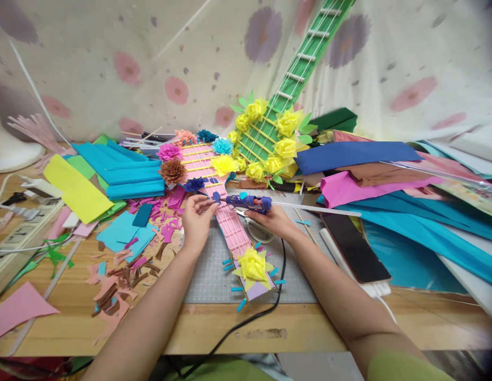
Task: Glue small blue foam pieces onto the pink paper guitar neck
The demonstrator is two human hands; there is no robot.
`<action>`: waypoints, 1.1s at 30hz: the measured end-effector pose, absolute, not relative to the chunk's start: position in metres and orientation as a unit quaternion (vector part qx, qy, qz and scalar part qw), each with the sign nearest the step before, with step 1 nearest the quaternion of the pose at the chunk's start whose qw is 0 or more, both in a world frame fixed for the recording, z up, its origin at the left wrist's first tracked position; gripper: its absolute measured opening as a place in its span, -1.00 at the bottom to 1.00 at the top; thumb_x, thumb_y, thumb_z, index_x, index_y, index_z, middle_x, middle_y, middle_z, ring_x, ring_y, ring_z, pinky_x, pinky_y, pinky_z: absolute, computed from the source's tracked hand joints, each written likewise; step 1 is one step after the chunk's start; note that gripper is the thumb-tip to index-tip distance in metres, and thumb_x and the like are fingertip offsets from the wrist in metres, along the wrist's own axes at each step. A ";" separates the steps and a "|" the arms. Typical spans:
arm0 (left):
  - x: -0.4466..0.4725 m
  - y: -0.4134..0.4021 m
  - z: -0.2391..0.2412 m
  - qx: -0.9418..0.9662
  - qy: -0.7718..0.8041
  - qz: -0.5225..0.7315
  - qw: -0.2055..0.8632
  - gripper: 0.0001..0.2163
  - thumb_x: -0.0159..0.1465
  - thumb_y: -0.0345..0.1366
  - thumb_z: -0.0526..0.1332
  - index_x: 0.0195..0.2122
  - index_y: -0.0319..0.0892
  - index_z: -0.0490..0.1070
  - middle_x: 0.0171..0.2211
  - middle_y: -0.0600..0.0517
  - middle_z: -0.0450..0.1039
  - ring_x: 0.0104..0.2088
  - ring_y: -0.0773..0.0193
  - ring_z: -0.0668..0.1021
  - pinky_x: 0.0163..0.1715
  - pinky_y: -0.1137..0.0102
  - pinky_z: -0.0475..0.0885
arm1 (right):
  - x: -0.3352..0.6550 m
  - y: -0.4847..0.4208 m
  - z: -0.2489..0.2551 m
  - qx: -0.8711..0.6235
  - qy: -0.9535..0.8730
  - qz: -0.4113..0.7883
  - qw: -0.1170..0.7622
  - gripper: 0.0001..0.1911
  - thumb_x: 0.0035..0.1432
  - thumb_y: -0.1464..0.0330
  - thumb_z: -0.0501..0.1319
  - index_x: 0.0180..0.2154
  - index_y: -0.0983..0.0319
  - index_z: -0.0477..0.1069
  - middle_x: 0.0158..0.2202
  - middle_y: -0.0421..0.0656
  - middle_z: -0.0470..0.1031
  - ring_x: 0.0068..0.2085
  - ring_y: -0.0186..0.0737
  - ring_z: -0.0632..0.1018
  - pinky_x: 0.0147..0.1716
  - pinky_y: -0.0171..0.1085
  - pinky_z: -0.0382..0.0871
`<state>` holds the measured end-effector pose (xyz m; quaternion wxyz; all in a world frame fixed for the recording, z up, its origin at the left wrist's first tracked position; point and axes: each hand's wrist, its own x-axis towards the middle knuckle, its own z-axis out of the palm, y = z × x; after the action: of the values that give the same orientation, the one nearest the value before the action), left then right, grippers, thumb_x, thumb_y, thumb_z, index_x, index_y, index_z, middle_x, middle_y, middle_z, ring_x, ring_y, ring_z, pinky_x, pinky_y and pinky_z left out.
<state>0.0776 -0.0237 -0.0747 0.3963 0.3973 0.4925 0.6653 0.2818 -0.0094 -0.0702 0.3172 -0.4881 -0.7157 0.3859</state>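
My left hand pinches a small dark blue paper piece above the neck of a pink paper guitar. In my right hand is a blue hot glue gun, its nozzle close to that blue piece. A long white glue stick sticks out of the gun's back end. Paper flowers in several colours ring the guitar's body, and a yellow flower sits on its head. Part of a pair of scissors shows under the right hand.
A green paper guitar with yellow flowers leans behind. Crepe paper sheets pile at the right, beside a phone. Paper scraps and a power strip lie left. The gun's black cord crosses the cutting mat.
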 end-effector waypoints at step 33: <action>0.024 -0.003 -0.021 0.567 0.493 0.591 0.292 -0.27 -0.10 -0.46 0.35 0.12 0.02 0.16 -0.15 -0.01 0.40 -0.45 0.41 0.52 -0.48 0.51 0.46 | 0.315 -0.018 -0.031 -0.675 -0.721 0.150 0.039 -0.65 -0.05 0.05 0.23 -0.52 0.16 0.21 -0.51 -0.16 0.41 -0.43 -0.15 0.44 -0.47 -0.26 0.17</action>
<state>0.0244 -0.0027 -0.0208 0.2920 0.5671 0.4932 0.5915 0.3151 -0.0180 -0.0309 0.0386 -0.6752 -0.7213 0.1496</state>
